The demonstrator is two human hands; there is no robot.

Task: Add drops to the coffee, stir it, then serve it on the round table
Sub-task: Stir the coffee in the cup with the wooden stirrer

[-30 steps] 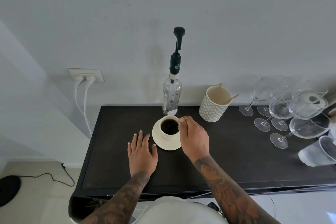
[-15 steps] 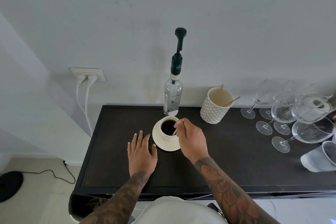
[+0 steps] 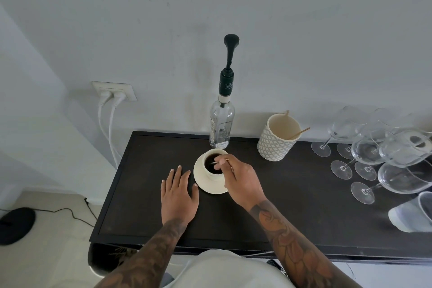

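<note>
Coffee cup [image 3: 211,167] btwn hands; R hand [image 3: 243,182] pinches stirrer [image 3: 230,167].

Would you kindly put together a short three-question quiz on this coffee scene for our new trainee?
1. True or false: the left hand lies flat on the dark table.
2. What does the right hand pinch: A a spoon, B a thin wooden stick, C a glass?
3. What does the cup of coffee stand on?

Key:
1. True, beside the saucer.
2. B; its tip is in the coffee.
3. A cream saucer, in front of the pump bottle.
</note>
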